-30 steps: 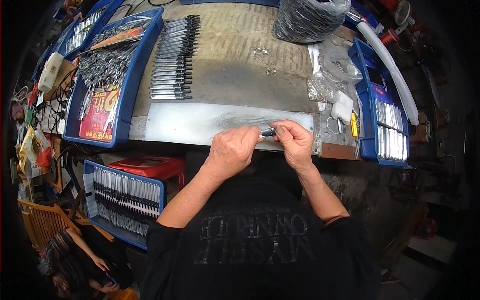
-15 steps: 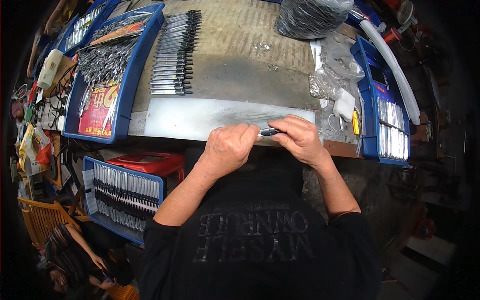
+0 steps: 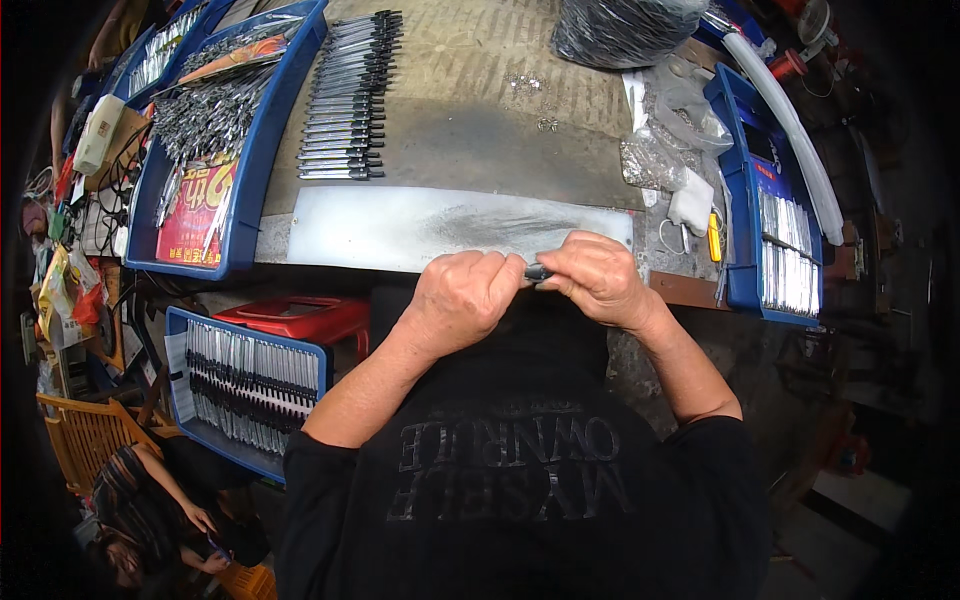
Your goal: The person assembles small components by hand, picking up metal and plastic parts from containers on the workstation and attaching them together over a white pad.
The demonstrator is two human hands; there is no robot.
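Between my two hands, at the near edge of the table, is a pen (image 3: 538, 272) of which only a short dark piece shows. My left hand (image 3: 460, 300) is closed round one end of it, and the fingers hide that part. The fingertips of my right hand (image 3: 603, 281) pinch the other end. Just beyond both hands lies a long white sheet (image 3: 370, 232) with grey smudges. A stacked row of pens (image 3: 343, 130), clear with dark ends, lies on the table past the sheet's left part.
Left stands a blue tray (image 3: 245, 200) heaped with pen parts; below it, a blue crate (image 3: 322, 375) of pens beside a red stool (image 3: 300, 312). Right are small plastic bags (image 3: 655, 165), a yellow-handled tool (image 3: 714, 238) and another blue crate (image 3: 740, 270). A person (image 3: 150, 490) sits lower left.
Both hands have come slightly closer together, and less of the pen shows between them. The right hand's fingers have shifted a little towards the left hand.
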